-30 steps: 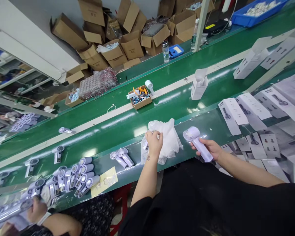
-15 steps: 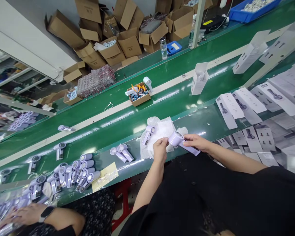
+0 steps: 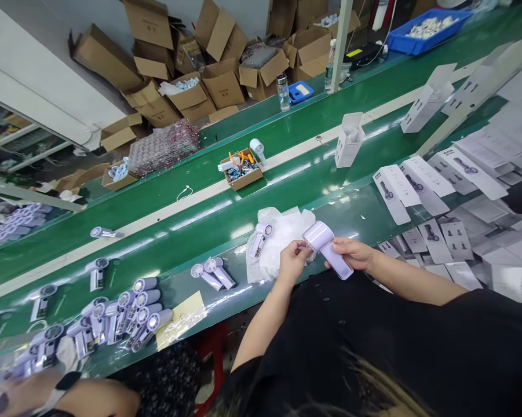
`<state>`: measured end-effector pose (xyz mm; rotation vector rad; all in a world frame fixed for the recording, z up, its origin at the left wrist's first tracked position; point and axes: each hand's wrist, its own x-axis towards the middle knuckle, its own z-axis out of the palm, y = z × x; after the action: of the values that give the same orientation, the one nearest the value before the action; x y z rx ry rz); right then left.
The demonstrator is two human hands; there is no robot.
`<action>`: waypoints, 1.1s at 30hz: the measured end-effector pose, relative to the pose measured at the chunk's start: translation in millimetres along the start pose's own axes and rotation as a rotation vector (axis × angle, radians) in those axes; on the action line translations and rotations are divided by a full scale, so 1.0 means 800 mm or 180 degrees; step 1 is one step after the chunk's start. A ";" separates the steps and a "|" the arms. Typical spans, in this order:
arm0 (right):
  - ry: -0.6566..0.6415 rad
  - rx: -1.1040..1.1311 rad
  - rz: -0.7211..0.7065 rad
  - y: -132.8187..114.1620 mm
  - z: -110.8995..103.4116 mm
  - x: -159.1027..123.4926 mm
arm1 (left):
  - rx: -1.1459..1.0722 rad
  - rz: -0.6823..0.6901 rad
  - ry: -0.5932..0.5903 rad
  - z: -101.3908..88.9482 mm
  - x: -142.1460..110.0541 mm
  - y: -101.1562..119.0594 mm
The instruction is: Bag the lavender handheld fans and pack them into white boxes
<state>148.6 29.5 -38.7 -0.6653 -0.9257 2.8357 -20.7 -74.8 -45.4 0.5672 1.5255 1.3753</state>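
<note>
A lilac handheld fan (image 3: 335, 258) is held between my two hands above the near edge of the bench. My right hand (image 3: 351, 253) is closed around its handle. At the fan's head, the fingers of my left hand (image 3: 294, 259) pinch its left end. Just beyond lie white foam sheets (image 3: 282, 246), with another lilac fan (image 3: 261, 240) resting on their left part. Two more lilac fans (image 3: 212, 273) lie side by side on the bench to the left.
Many lilac fans (image 3: 145, 315) cluster at left near a yellow paper (image 3: 182, 318). A co-worker's wrist with a watch (image 3: 67, 382) is at bottom left. Printed boxes (image 3: 391, 194) lie at right. A small carton of parts (image 3: 245, 178) stands on the green conveyor (image 3: 191, 217).
The fan in my hands has been turned over, so its smooth side now faces up. Both hands have shifted slightly to the right. The co-worker's arm has moved down and left.
</note>
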 end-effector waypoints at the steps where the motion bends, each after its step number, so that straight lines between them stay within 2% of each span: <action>1: -0.0004 -0.0146 -0.0016 -0.001 0.002 -0.001 | 0.0010 0.0000 0.0149 -0.003 0.001 0.001; 4: 0.0124 -0.0833 -0.0157 -0.005 0.011 -0.004 | -0.0475 -0.0125 0.0746 -0.010 0.006 0.006; 7: 0.0597 -0.1256 -0.0261 -0.004 0.016 -0.003 | -0.0635 0.0002 0.0954 -0.012 0.007 0.007; 10: 0.0870 -0.1326 -0.0315 0.003 0.017 0.000 | -0.0154 0.0433 0.0867 -0.009 0.006 0.003; 15: 0.0715 -0.1545 -0.0394 0.012 0.017 0.003 | 0.0760 0.0721 0.0755 -0.009 0.006 -0.001; 19: 0.0607 -0.1429 -0.0256 0.013 0.024 0.006 | 0.0985 0.1320 0.0568 -0.011 0.001 0.008; 22: 0.0739 -0.1144 -0.0171 0.014 0.035 0.006 | 0.1424 0.1789 0.0456 -0.014 -0.007 0.011; 24: 0.0925 -0.1047 -0.0261 0.015 0.042 0.005 | 0.1891 0.2135 0.0174 -0.016 -0.013 0.009; 26: 0.1092 -0.0982 -0.0379 0.016 0.046 0.003 | 0.2295 0.2438 -0.0296 -0.018 -0.020 0.004; 28: 0.1122 -0.0833 -0.0401 0.018 0.046 0.001 | 0.2577 0.2623 -0.0594 -0.021 -0.025 -0.004; 33: 0.1163 -0.0315 -0.0465 0.021 0.029 -0.002 | 0.3099 0.2752 -0.0456 -0.029 -0.026 -0.019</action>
<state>141.1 3.0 -31.2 -1.0364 -1.0036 2.4392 -28.4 -107.3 -54.9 2.0578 1.8596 1.0194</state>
